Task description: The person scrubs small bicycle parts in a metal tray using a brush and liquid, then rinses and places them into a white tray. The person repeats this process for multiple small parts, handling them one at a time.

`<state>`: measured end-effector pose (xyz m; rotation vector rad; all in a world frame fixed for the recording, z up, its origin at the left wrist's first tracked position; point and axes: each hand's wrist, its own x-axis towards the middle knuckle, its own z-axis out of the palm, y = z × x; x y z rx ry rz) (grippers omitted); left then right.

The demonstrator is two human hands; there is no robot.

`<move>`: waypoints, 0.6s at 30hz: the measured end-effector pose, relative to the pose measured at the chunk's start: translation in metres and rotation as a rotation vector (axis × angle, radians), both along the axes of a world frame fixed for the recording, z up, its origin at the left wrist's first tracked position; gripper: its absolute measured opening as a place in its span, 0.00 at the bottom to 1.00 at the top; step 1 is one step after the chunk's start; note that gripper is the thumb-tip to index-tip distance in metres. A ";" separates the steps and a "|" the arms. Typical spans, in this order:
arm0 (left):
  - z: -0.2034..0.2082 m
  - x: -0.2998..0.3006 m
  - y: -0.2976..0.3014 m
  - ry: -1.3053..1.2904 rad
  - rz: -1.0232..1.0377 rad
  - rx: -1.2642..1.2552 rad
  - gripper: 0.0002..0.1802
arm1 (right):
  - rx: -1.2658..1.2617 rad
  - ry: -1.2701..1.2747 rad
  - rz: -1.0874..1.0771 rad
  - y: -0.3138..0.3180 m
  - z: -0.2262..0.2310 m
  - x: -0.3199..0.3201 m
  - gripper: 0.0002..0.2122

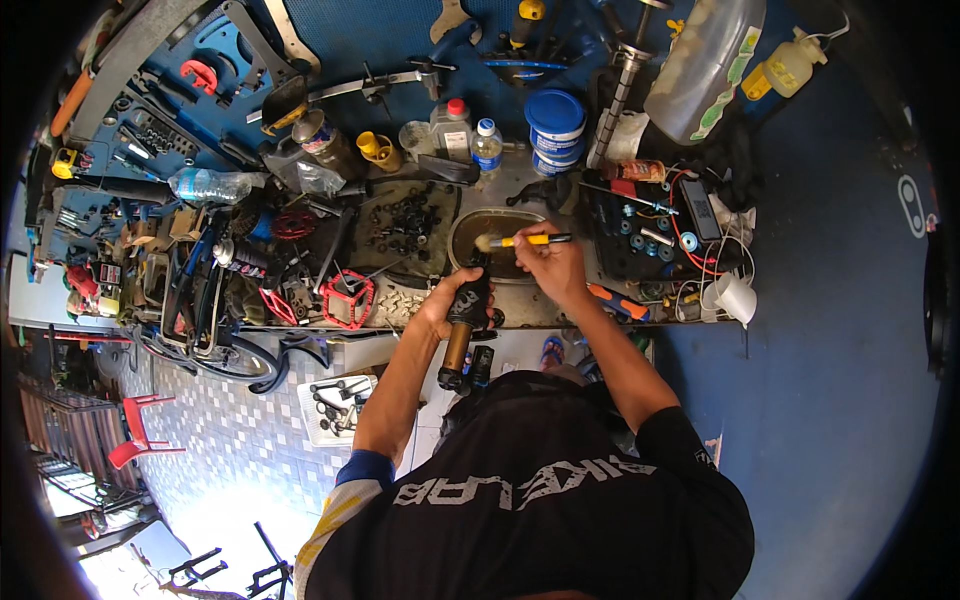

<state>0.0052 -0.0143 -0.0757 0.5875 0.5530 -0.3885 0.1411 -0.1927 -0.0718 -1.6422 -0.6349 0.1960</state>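
Counter (420,312): a long, crowded work surface against a blue wall; its far ends bend away toward the rim and blur into clutter, so many small tools there cannot be told apart.
Person's torso: a dark shirt fills the lower middle and hides the floor straight below the oval tray; the head is not seen.
Clear jug (700,65): lies tilted up and to the right of the oval tray, its top cut off by the edge.
Oval tray (497,240): a shallow metal basin on the counter at the centre; its near rim is covered by both hands, and its contents are too dark to read.
Shock absorber (464,320): a black and gold cylinder held upright just below the oval tray's left rim; its lower end hangs past the counter edge, and its top is hidden by the brush head.
Red pedal (347,299): lies flat left of the oval tray, among dark parts that cannot be told apart.
Left hand (440,305): its grip is closed around the shock absorber's black upper body; the fingers are hidden behind it.
Right hand (552,262): over the oval tray's right side, grip closed on the brush handle.
Brush (520,241): yellow handle, pale bristles touching the shock absorber's top, above the oval tray.
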 end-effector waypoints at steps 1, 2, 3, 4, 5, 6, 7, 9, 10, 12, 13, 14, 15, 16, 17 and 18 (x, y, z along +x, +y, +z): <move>0.000 -0.001 0.000 0.000 0.004 -0.022 0.22 | 0.034 -0.027 0.026 0.000 -0.001 -0.003 0.08; -0.001 -0.002 0.000 0.000 0.008 -0.045 0.22 | -0.012 -0.045 0.005 -0.003 0.000 -0.002 0.08; 0.000 -0.003 0.001 -0.023 0.003 -0.029 0.23 | -0.053 -0.066 -0.016 -0.006 0.000 0.003 0.08; 0.001 -0.005 0.001 -0.045 -0.003 -0.013 0.23 | -0.094 -0.086 -0.037 -0.011 0.001 0.009 0.08; 0.002 -0.006 0.001 -0.067 -0.009 0.003 0.23 | -0.135 -0.106 -0.059 -0.014 0.000 0.013 0.08; 0.002 -0.008 0.000 -0.074 -0.006 0.022 0.23 | -0.161 -0.126 -0.054 -0.017 0.001 0.014 0.09; 0.003 -0.011 0.001 -0.081 -0.003 0.042 0.24 | -0.187 -0.146 -0.049 -0.020 0.001 0.016 0.09; 0.004 -0.014 0.004 -0.135 -0.003 0.090 0.25 | -0.273 -0.150 -0.036 -0.026 0.002 0.017 0.09; 0.004 -0.015 0.004 -0.147 -0.001 0.071 0.25 | -0.306 -0.180 -0.014 -0.028 0.001 0.017 0.10; 0.008 -0.016 0.004 -0.173 -0.001 0.031 0.25 | -0.375 -0.241 0.029 -0.032 -0.005 0.018 0.10; 0.010 -0.015 0.003 -0.165 0.017 0.005 0.26 | -0.383 -0.242 0.038 -0.035 -0.009 0.019 0.11; 0.013 -0.013 0.003 -0.157 0.036 -0.020 0.26 | -0.391 -0.244 0.047 -0.036 -0.013 0.019 0.11; 0.017 -0.013 0.003 -0.149 0.059 -0.044 0.26 | -0.396 -0.246 0.061 -0.036 -0.014 0.020 0.12; 0.020 -0.012 0.004 -0.128 0.045 -0.031 0.27 | -0.426 -0.277 0.050 -0.037 -0.014 0.021 0.13; 0.022 -0.012 0.005 -0.107 0.031 -0.019 0.28 | -0.456 -0.307 0.038 -0.038 -0.014 0.022 0.14; 0.026 -0.011 0.007 -0.086 0.016 -0.007 0.29 | -0.486 -0.338 0.026 -0.039 -0.013 0.022 0.15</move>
